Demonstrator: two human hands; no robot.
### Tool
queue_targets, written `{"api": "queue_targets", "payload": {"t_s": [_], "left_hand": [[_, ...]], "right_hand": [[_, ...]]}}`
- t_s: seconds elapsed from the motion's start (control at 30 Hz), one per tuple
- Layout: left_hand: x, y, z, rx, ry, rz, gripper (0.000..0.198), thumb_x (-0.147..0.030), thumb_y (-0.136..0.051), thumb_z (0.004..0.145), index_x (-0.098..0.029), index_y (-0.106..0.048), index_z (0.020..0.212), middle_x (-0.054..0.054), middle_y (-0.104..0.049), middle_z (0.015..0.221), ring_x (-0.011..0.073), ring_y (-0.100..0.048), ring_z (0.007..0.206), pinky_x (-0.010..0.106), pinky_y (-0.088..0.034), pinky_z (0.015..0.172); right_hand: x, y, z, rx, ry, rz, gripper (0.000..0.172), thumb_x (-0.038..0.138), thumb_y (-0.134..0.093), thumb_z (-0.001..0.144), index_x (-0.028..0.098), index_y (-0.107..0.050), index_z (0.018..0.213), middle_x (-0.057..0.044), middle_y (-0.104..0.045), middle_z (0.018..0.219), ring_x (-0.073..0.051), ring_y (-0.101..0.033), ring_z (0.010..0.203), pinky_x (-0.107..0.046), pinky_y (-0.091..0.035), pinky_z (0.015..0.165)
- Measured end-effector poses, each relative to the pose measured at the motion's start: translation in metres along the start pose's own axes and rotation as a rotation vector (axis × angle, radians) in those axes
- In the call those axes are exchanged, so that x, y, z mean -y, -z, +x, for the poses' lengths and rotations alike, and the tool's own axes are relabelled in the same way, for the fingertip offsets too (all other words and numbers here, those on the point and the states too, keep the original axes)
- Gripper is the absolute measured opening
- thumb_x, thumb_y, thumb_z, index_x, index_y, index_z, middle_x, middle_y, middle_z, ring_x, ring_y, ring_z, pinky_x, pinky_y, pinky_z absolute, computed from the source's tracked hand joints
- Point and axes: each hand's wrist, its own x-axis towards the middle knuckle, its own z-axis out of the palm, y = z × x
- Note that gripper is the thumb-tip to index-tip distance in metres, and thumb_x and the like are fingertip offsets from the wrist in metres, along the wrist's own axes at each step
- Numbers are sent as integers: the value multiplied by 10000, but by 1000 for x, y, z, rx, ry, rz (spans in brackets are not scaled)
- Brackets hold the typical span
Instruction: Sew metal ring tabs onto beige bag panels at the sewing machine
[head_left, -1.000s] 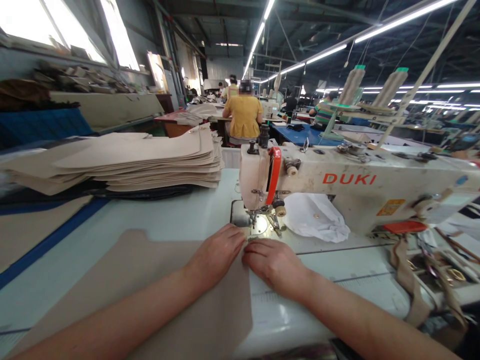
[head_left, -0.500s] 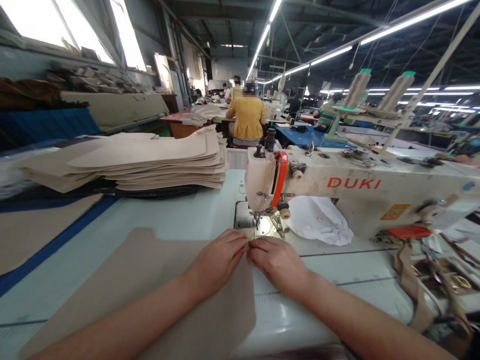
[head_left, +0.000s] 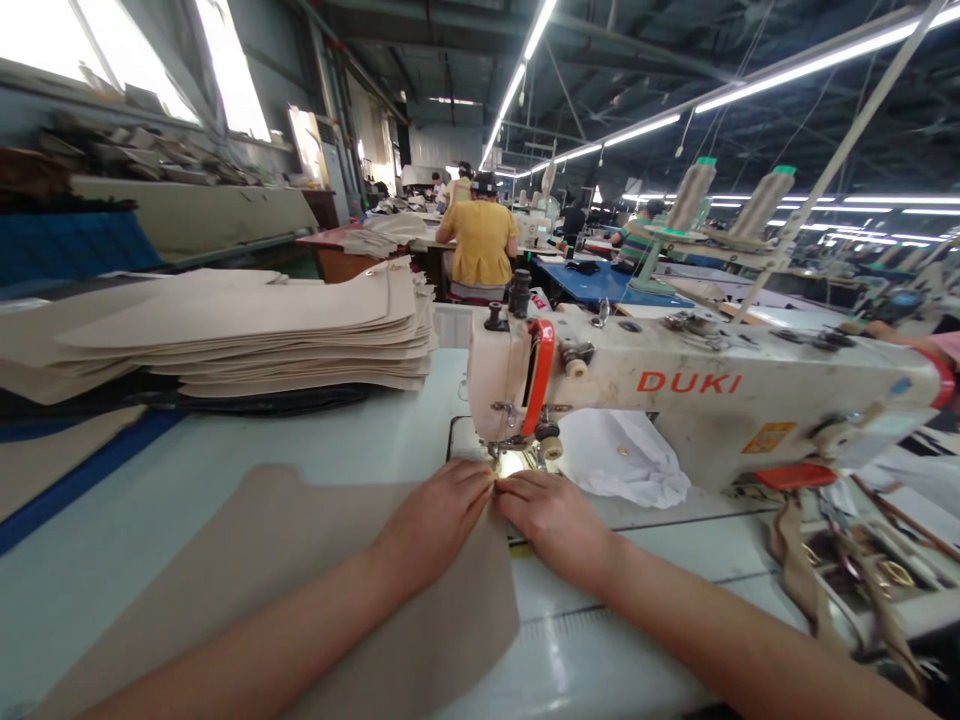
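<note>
A large beige fabric panel [head_left: 315, 530] lies flat across the sewing table, partly beneath my left forearm. My left hand [head_left: 442, 510] is closed on the panel's upper right corner, fingertips pinched just in front of the needle. Right beside it, my right hand [head_left: 551, 515] pinches at the same corner, its fingertips nearly touching the left ones. Directly behind both hands stands the white sewing machine [head_left: 600, 360] with its lit needle area. My fingers hide the exact edge that they grip.
A thick stack of beige panels [head_left: 262, 330] rests at the left rear. White cloth [head_left: 622, 455] lies under the machine arm. At the right is a tray [head_left: 885, 570] with straps and metal rings. Ahead, a person in a yellow top [head_left: 480, 240] sits facing away.
The view has shifted, so the machine and stack appear further left and slightly lower. My hands have come closer to the needle area, still pinching the panel corner.
</note>
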Motion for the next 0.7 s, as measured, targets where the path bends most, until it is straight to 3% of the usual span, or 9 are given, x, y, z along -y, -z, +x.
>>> {"api": "queue_targets", "payload": {"t_s": [0.7], "left_hand": [[13,-5,7,-63,8,-63,231,-149,-402,914,-166,-628,959,70,-676,974,190,-597,936,364,-518,862]], "right_hand": [[-5,-6,6,-15,-61,68,99,159,-536,905,134,-629,924,-91,-662,977,-195,-572,987,-305,-470,870]]}}
